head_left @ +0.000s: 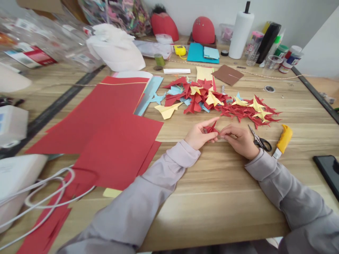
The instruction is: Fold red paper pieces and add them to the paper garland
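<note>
My left hand is closed around a small folded red paper, whose pointed flap sticks up between thumb and forefinger. Fingertips of my right hand pinch together at the right end of this folded paper; the exact grip point is partly hidden. Just beyond both hands lies a heap of folded paper figures, mostly red, with some yellow and blue. More small red and yellow star-like paper figures lie to its right. Beside my right wrist are black-handled scissors and a yellow-handled cutter.
Large red paper sheets cover the table's left side, with a white cable over their lower part. A brown paper square, teal paper and white bottle stand or lie farther back. A phone lies at right.
</note>
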Motion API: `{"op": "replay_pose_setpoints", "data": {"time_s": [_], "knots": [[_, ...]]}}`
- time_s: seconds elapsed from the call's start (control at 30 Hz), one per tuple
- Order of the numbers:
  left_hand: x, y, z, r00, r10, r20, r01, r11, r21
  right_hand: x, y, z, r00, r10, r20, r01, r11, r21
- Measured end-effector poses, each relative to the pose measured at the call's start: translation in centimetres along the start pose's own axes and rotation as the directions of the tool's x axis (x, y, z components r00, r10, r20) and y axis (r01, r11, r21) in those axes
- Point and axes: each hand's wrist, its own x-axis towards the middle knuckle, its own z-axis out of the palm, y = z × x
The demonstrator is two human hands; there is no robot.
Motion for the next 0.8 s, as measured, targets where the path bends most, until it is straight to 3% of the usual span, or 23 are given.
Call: {"op": "replay_pose_setpoints", "data": {"time_s": [0.13,0.4,0.8], "knots": [[-0.05,0.13,0.01,1.0,0.0,0.024,0.0,1.0,-0.01,-0.09,0.24,0.11,0.998,0.05,-0.026,-0.049,0.998,0.027],[-0.23,0.72,0.35,0.999,0.021,0.033,-0.021,1.0,0.002,0.06,0.25,0.08,1.0,0.003,-0.029,-0.003,1.0,-0.008],[-0.11,0.42,0.49,0.993,0.101,-0.064,-0.102,0.995,-0.013,-0.06,0.1,0.06,0.997,0.028,-0.077,-0.033,0.997,-0.072]]}}
